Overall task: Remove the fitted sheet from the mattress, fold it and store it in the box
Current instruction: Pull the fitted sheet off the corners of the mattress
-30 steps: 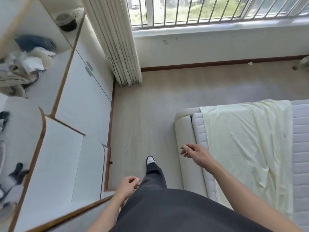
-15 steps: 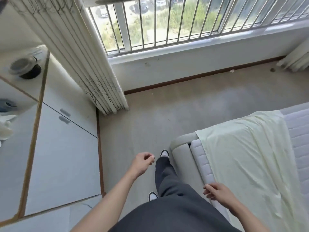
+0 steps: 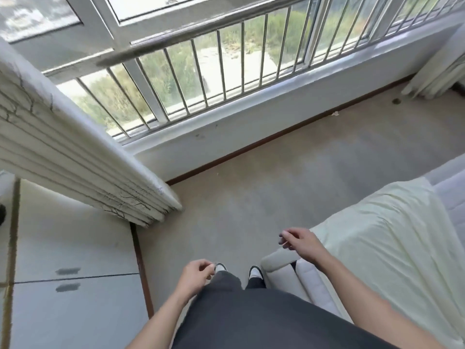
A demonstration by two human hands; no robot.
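Both hands hung in the air in front of the person's dark clothing, holding nothing. In the head view, the left hand (image 3: 197, 272) had its fingers loosely curled above the floor (image 3: 264, 197), beside the left leg. The right hand (image 3: 300, 241) was raised a little higher, fingers loosely bent and slightly spread, over the near corner of the bed frame (image 3: 279, 269); whether it touched the frame could not be told.

A strip of bare beige floor ran from the person's two shoes (image 3: 255, 272) ahead to the wall under a barred window (image 3: 226, 66). That strip was bounded on the left by white cabinet fronts (image 3: 75, 248) with a brown edge, and on the right by the padded bed frame. A pleated pale curtain (image 3: 75, 157) hung down over the left side, its lower end over the floor where it met the cabinets.

The pale yellow fitted sheet (image 3: 377, 248) lay on the mattress (image 3: 450, 195) at the right, covering its near corner and the side nearest the person, with wrinkles across it. Bare quilted white mattress showed past the sheet's far edge, at the right border of the view.
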